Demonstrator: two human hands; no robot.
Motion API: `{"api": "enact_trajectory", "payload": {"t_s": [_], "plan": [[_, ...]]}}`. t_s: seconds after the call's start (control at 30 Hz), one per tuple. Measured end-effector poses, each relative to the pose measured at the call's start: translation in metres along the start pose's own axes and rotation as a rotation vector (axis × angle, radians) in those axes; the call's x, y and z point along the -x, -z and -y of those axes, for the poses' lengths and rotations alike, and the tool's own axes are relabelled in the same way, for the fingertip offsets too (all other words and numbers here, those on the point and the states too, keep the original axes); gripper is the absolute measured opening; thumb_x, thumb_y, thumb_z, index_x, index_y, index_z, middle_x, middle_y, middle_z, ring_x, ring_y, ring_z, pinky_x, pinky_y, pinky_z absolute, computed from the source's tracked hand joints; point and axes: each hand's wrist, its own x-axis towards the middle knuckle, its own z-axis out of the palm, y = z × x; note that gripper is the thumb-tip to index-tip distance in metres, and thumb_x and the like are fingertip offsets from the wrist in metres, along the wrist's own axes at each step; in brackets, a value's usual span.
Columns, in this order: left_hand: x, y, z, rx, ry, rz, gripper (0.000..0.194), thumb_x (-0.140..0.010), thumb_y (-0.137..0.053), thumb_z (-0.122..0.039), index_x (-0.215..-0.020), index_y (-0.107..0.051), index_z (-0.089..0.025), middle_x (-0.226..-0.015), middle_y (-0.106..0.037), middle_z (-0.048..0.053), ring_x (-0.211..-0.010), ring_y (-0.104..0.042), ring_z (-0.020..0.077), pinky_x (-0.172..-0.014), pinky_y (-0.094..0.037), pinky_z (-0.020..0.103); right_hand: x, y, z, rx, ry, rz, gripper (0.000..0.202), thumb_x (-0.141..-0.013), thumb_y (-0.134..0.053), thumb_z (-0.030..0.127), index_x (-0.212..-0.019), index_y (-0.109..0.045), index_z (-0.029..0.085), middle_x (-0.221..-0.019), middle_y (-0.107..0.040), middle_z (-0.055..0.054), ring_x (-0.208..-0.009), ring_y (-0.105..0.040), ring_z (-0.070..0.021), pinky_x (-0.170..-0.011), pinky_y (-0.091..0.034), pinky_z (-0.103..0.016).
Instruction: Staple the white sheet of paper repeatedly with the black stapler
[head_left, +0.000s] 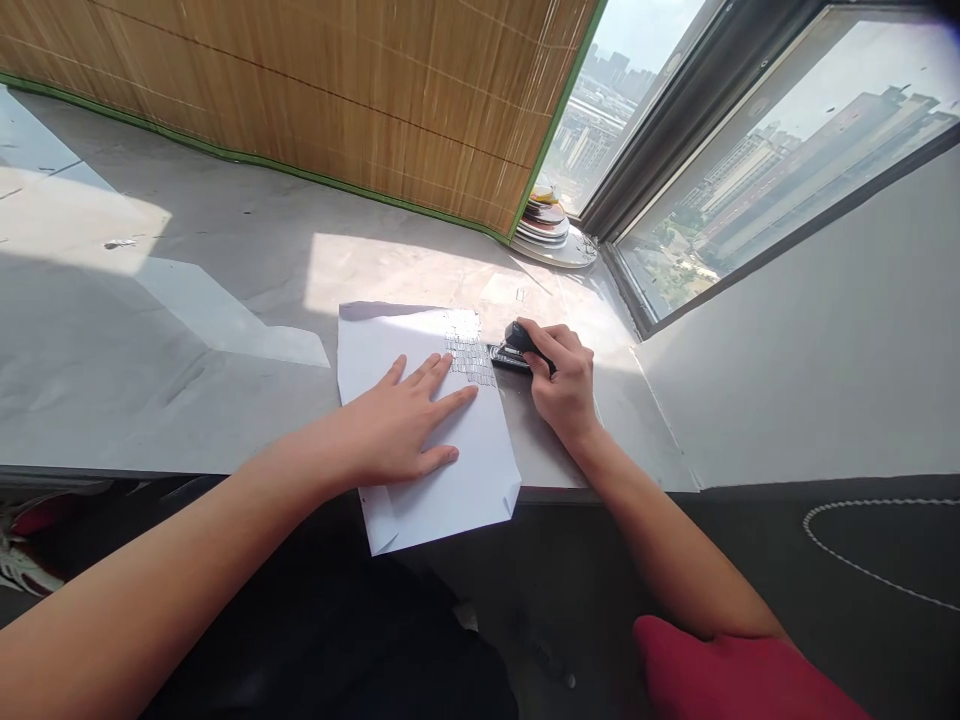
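White paper (450, 500) lies on the sill, its near end hanging past the front edge with folded corners. My left hand (409, 420) rests flat on it, fingers spread. Rows of metal staples (466, 345) cover the upper right part of the sheet, just beyond those fingertips. At the paper's right edge my right hand (559, 370) is closed around a black stapler (515, 345). The stapler's front end meets the paper's edge; whether its jaws clasp the sheet I cannot tell.
A bamboo blind (337, 100) with green edging hangs at the back. Stacked round discs or plates (551, 235) stand in the corner by the window (720, 210). The pale sill (225, 400) ends at a front edge near my body. A white wall (810, 350) rises at right.
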Motion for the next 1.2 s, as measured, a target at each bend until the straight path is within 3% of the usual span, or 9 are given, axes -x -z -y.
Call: {"api": "enact_trajectory", "payload": {"t_s": [0.23, 0.57, 0.93, 1.2], "plan": [[-0.001, 0.004, -0.001, -0.036, 0.027, 0.017, 0.088, -0.100, -0.056, -0.063, -0.172, -0.037, -0.016, -0.181, -0.028, 0.022, -0.167, -0.028, 0.0428, -0.134, -0.021, 0.060, -0.001, 0.000, -0.001, -0.053, -0.051, -0.015, 0.061, -0.098, -0.052, 0.012, -0.150, -0.067, 0.039, -0.106, -0.069, -0.007, -0.103, -0.064, -0.0284, -0.093, -0.052, -0.048], [-0.001, 0.010, -0.004, -0.039, 0.049, -0.001, 0.081, -0.097, -0.059, -0.064, -0.167, -0.046, -0.025, -0.180, -0.033, 0.016, -0.162, -0.037, 0.0444, -0.132, -0.026, 0.062, 0.000, -0.002, 0.001, -0.031, -0.045, -0.018, 0.060, -0.097, -0.053, 0.011, -0.147, -0.069, 0.039, -0.107, -0.068, -0.007, -0.102, -0.064, -0.0280, -0.094, -0.050, -0.048], [-0.002, 0.007, -0.003, -0.058, 0.050, 0.004, 0.083, -0.098, -0.055, -0.066, -0.166, -0.046, -0.018, -0.180, -0.032, 0.020, -0.164, -0.034, 0.0431, -0.132, -0.024, 0.060, 0.000, -0.002, 0.000, -0.026, -0.040, -0.008, 0.065, -0.096, -0.054, 0.012, -0.153, -0.064, 0.043, -0.107, -0.068, -0.006, -0.102, -0.063, -0.0292, -0.094, -0.049, -0.049], [-0.002, 0.007, -0.003, -0.051, 0.055, -0.013, 0.082, -0.097, -0.060, -0.063, -0.167, -0.045, -0.023, -0.180, -0.033, 0.020, -0.161, -0.038, 0.0463, -0.130, -0.026, 0.064, 0.000, -0.003, -0.001, 0.031, -0.019, 0.013, 0.066, -0.097, -0.053, 0.011, -0.156, -0.060, 0.041, -0.109, -0.066, -0.007, -0.102, -0.062, -0.0291, -0.093, -0.050, -0.048]]}}
